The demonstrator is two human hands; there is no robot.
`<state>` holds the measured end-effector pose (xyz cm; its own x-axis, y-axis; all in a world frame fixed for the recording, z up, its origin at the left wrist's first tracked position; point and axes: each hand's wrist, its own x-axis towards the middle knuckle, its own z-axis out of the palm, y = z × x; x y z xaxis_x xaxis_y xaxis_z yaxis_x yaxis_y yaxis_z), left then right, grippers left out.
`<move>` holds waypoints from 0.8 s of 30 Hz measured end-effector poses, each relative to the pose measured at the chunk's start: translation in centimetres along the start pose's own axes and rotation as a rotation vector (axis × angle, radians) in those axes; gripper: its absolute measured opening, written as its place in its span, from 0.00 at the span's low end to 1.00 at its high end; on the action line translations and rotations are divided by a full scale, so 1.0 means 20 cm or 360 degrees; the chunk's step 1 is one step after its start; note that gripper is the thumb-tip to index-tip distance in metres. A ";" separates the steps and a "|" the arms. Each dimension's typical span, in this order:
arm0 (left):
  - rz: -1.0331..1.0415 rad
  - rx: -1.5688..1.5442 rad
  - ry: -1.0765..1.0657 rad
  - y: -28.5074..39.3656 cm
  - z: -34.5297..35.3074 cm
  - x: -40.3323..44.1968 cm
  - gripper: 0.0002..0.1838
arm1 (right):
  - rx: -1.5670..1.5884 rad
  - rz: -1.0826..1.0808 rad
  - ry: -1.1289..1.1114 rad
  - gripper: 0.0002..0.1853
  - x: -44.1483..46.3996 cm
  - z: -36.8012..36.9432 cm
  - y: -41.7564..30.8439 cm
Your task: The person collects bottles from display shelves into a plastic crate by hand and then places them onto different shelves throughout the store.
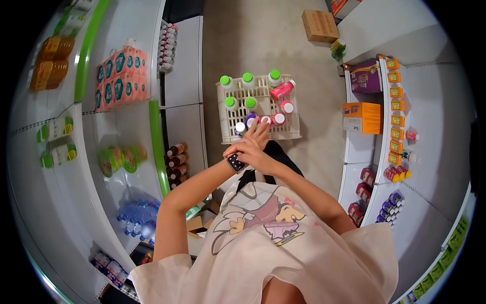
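My left hand (260, 134) reaches forward with its fingers spread over the near edge of a white plastic crate (223, 104). Its fingertips are close to a pink-white bottle cap (265, 120); contact is unclear. On my left wrist is a smartwatch (236, 162). My right hand (249, 153) lies across that wrist beside the watch, fingers laid over it. Inside the crate stand several green-capped bottles (248, 78), a purple bottle (250, 118) and a white-capped bottle (240, 127). A pink bottle (282, 90) lies tilted at the right, near other pink-capped bottles (286, 107).
Shelving on the left holds pink packs (121, 78) and blue-tinted bottles (139, 218). Along the right shelves are an orange box (363, 118), a purple box (365, 76) and small purple bottles (391, 206). A cardboard box (320, 26) sits farther ahead on the floor.
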<state>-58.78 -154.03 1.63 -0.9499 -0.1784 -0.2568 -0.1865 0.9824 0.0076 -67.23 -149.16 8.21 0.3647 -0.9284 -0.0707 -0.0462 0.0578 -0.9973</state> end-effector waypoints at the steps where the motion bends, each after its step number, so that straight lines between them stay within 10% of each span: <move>1: -0.0056 0.0039 0.0009 -0.03 0.01 0.03 0.19 | 0.0049 0.0016 0.0035 0.15 0.04 -0.02 0.01; 24: 0.0124 -0.0052 -0.0105 -0.45 0.10 -0.09 0.19 | 0.0098 0.0268 0.0101 0.12 0.50 0.06 0.06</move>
<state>-54.87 -162.49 0.00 -0.9434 -0.0964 -0.3173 -0.1218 0.9907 0.0611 -62.49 -157.94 6.34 0.2974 -0.9248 -0.2374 -0.0439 0.2352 -0.9710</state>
